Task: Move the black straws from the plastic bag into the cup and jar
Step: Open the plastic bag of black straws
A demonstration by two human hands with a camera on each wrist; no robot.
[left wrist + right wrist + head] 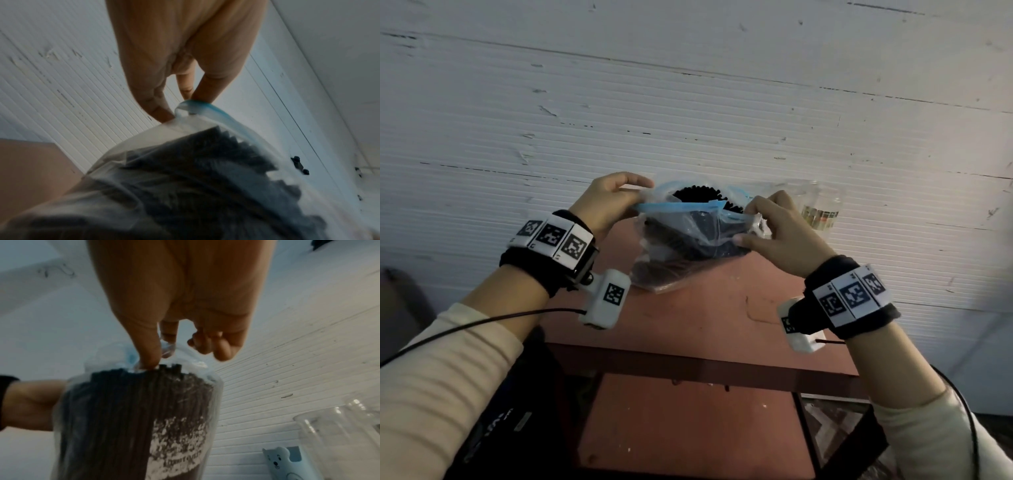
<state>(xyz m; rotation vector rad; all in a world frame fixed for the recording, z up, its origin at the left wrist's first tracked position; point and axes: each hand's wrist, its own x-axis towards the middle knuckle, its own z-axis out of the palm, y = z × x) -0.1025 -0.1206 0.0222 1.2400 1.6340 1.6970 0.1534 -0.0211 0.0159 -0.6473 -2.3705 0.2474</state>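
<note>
White ribbed wall, red table (722,325). Left hand (606,202) and right hand (777,233) each pinch the plastic bag (688,240) rim above the far edge, spreading it to expose black straws (698,193); jar (822,209) at far right corner.

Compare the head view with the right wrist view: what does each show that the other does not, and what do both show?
Only the head view shows the red table, both wristbands, and the open blue zip strip with straw ends poking out at the mouth.

Only the right wrist view shows a pale blue bear-faced object, a clear cup rim and the white print on the bag.

Both show the plastic bag of black straws, the right hand pinching its top, and the left hand.
</note>
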